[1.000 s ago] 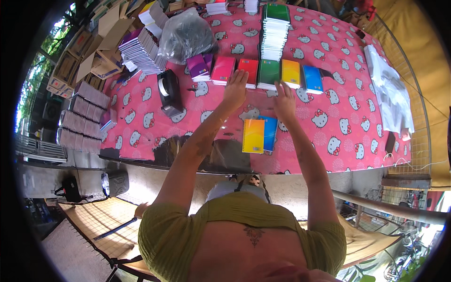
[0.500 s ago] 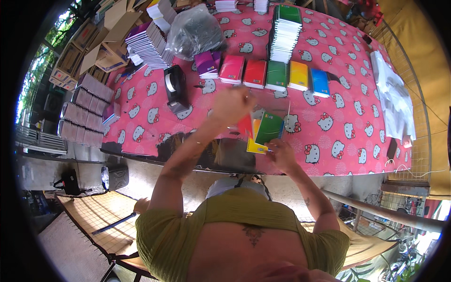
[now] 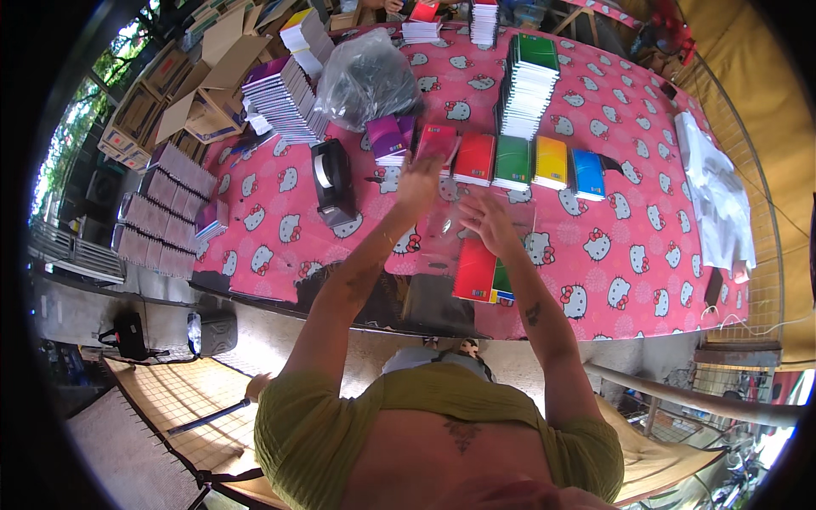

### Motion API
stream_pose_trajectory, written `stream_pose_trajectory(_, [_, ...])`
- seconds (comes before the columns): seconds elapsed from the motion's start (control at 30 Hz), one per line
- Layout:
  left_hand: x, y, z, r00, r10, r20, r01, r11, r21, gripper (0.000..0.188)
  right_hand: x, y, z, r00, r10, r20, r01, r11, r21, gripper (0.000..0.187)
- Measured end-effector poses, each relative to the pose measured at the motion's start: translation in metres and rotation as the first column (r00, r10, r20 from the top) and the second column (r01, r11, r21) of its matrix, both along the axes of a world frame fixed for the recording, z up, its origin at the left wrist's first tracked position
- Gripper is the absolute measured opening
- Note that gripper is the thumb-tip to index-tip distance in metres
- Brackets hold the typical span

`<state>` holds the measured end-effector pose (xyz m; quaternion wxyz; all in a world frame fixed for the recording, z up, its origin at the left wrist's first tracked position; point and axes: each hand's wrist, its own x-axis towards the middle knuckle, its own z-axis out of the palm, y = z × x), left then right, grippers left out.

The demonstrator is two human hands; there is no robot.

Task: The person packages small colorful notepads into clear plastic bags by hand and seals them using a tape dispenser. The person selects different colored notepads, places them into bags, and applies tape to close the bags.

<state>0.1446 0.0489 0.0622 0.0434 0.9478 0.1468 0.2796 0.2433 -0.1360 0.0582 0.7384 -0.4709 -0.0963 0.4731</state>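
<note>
My left hand [image 3: 418, 183] is at the near edge of the pink notebook [image 3: 437, 138], its fingers closed on the top one of that small pile. My right hand [image 3: 487, 214] hovers with fingers apart, holding nothing, just short of the row. Below it a red spiral notebook [image 3: 474, 270] lies on top of a green notebook [image 3: 501, 279], with slivers of yellow and blue showing beneath; my right wrist partly covers them. The row continues with purple [image 3: 387, 138], red [image 3: 474, 157], green [image 3: 512, 160], yellow [image 3: 551, 160] and blue notebooks [image 3: 587, 172].
A black tape dispenser [image 3: 332, 183] stands left of the row. Behind are a tall notebook stack [image 3: 529, 89], a crumpled clear plastic bag [image 3: 367, 76] and purple notebooks [image 3: 280, 98]. Cardboard boxes [image 3: 217, 106] fill the far left; white plastic bags [image 3: 714, 187] lie right. Another person's hand [image 3: 393, 6] shows at the back.
The red notebook now lies over the green and yellow ones. My left hand has moved forward to the pink pile. My right hand has let go of the notebooks and risen toward the row.
</note>
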Motion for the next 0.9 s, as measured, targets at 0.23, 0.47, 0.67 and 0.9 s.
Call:
stream_pose_trajectory(0.23, [-0.002,-0.004,0.019,0.998,-0.033,0.050,0.027,0.994,0.104,0.047,0.037,-0.061,0.025,0.848,0.078,0.524,-0.053,0.997,-0.062,0.037])
stream_pose_trajectory(0.47, [0.016,-0.011,0.056,0.989,-0.120,0.085,0.118,0.992,0.037,0.033,0.014,-0.101,0.060,-0.310,0.691,0.653,-0.016,0.683,-0.731,0.031])
stream_pose_trajectory(0.67, [-0.002,-0.100,0.137,0.954,-0.139,-0.265,0.056,0.953,-0.297,0.055,0.045,-0.080,0.011,-0.315,0.266,0.911,0.050,0.963,-0.264,0.046])
stream_pose_trajectory(0.9, [0.078,-0.143,0.028,0.924,-0.192,-0.332,0.025,0.894,-0.447,0.052,0.158,-0.076,-0.033,-0.226,0.442,0.868,0.691,0.701,-0.177,0.043])
